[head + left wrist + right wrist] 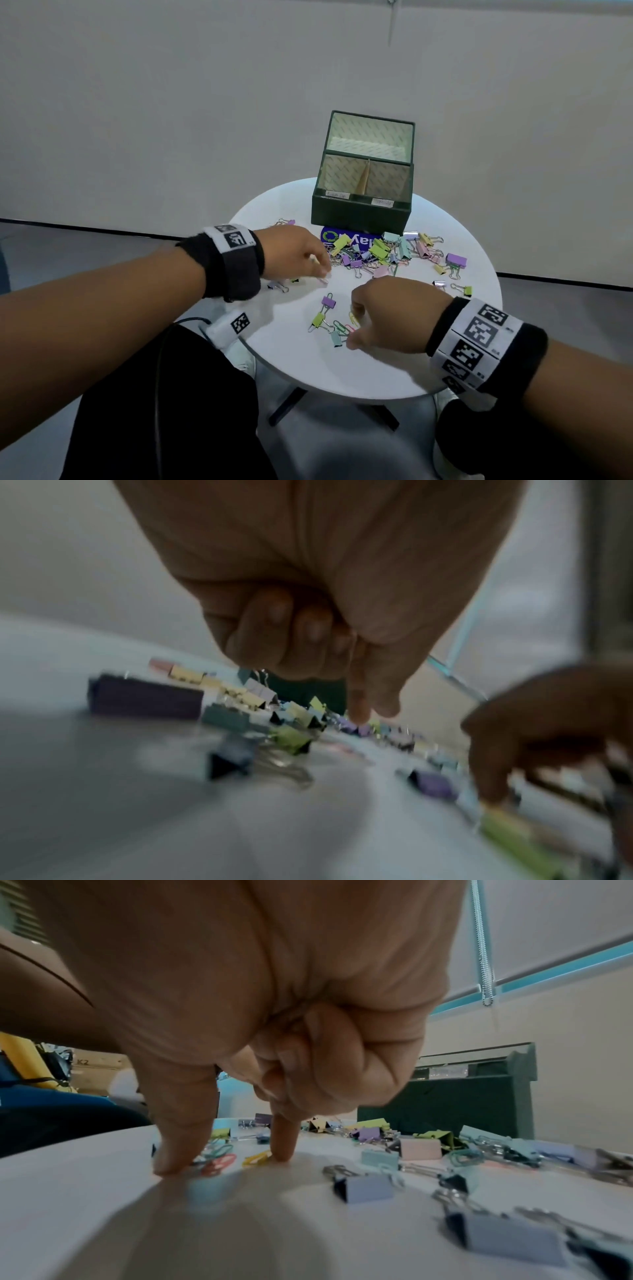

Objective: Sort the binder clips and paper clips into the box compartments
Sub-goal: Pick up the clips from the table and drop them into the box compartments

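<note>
A dark green box (359, 212) stands at the table's far side, its front split into two labelled compartments. A heap of pastel binder clips (387, 251) lies in front of it. Nearer me lie a purple binder clip (329, 301), a green one (318, 320) and some coloured paper clips (342, 327). My right hand (352, 327) plants thumb and index finger on the table either side of the red and yellow paper clips (236, 1160), with its other fingers curled. My left hand (322, 275) hovers left of the heap, thumb and index tips together over a small pale clip (324, 281). The left wrist view is blurred.
The round white table (376, 370) is small and its front edge is close to my wrists. A blue printed card (349, 240) lies under the box's front. More binder clips (455, 262) are scattered to the right. My dark-clothed legs are below the table.
</note>
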`<state>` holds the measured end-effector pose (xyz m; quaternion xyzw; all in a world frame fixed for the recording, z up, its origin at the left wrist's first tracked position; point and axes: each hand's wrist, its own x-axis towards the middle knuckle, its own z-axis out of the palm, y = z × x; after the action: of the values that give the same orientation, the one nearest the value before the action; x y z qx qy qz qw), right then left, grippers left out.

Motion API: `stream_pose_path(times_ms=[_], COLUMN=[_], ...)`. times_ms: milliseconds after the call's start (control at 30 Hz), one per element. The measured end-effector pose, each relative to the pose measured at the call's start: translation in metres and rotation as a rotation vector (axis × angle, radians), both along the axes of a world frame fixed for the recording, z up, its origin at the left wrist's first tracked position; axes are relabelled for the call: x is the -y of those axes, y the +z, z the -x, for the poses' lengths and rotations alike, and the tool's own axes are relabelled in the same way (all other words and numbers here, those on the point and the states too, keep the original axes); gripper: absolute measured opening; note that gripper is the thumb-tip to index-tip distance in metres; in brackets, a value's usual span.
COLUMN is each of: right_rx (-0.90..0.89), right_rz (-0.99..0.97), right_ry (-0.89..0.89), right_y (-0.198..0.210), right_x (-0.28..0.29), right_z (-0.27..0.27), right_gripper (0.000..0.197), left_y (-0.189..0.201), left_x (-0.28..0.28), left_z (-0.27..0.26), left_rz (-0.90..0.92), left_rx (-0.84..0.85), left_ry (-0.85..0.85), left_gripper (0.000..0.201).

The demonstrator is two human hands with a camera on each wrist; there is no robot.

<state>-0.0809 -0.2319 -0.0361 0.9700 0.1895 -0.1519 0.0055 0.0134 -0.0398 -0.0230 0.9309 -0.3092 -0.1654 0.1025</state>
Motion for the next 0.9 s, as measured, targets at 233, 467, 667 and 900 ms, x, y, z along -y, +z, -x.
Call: stream_pose_path(times_ms=[233, 467, 667, 900], right_rx=[0.007, -0.14, -0.208, -0.028], right_rz=[-0.069, -0.006, 0.031, 0.039], right_ry=[0.057, -0.031, -0.02, 0.122], right_y=[-0.003, -0.006, -0.014, -0.005], right_x=[-0.006, 0.0, 0.002, 0.009], right_z=[-0.007, -0.013, -0.017, -0.007], right_gripper=[0.015, 0.032, 0.011, 0.017], left_y=[-0.005, -0.013, -0.001, 0.012], left_x=[0.011, 0.016, 0.015, 0.018], left_z=[0.01, 0.013, -0.002, -0.03], left_rz=[-0.265, -0.336, -0.067, 0.415], left_rx=[0.296, 0.275, 0.094, -0.51], left_ry=[-0.256, -0.24, -0.037, 0.371], left_gripper=[0.018, 0.012, 0.02, 0.036])
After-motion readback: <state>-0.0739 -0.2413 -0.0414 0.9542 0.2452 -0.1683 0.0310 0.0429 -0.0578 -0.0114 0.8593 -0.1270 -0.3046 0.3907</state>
